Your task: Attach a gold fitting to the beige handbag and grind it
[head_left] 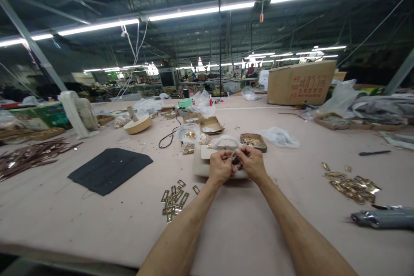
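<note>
Both my hands meet over a cream handbag [201, 164] lying on the pink table [233, 228]. My left hand [221, 167] is closed, pinching a small metal fitting [233, 155] at the bag's front. My right hand [251, 162] is closed too, its fingers pressed on the same fitting from the other side. The bag's curved handle [225, 139] rises just behind my fingers. Much of the bag's front is hidden by my hands.
Several gold metal plates [174, 202] lie left of my forearms; another heap [352, 184] lies right. A black mat [110, 169], a small box of hardware [253, 141], a white fan [80, 114], a cardboard box [300, 83] and a grey tool [383, 217] stand around.
</note>
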A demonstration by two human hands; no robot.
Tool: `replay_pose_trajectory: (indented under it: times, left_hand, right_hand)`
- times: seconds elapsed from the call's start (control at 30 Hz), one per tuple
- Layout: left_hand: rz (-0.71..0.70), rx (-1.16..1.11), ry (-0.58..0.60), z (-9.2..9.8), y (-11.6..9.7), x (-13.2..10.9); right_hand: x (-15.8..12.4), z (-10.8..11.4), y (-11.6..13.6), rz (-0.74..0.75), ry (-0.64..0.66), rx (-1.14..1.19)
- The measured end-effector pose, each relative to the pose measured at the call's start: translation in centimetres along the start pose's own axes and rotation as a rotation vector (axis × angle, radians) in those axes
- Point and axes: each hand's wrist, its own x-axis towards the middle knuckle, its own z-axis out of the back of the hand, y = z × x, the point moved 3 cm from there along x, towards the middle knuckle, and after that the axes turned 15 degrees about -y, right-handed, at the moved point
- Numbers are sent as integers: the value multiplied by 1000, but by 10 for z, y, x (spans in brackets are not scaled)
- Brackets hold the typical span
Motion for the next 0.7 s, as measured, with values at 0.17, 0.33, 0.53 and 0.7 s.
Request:
replay_pose_trajectory:
  times: [0.17,0.33,0.53,0.7]
  left_hand:
    - [-1,25,19,-2,3,-2]
    - [22,39,-15,-1,7,-1]
    - [5,15,80,-3,7,-1]
    - [-37,38,-11,-2,5,-3]
  right_hand:
    - [6,0,-8,-59,-18,31]
    - [8,0,-8,-63,52,53]
    - [4,1,0,27,-2,-67]
    - [1,0,2,105,13,-124]
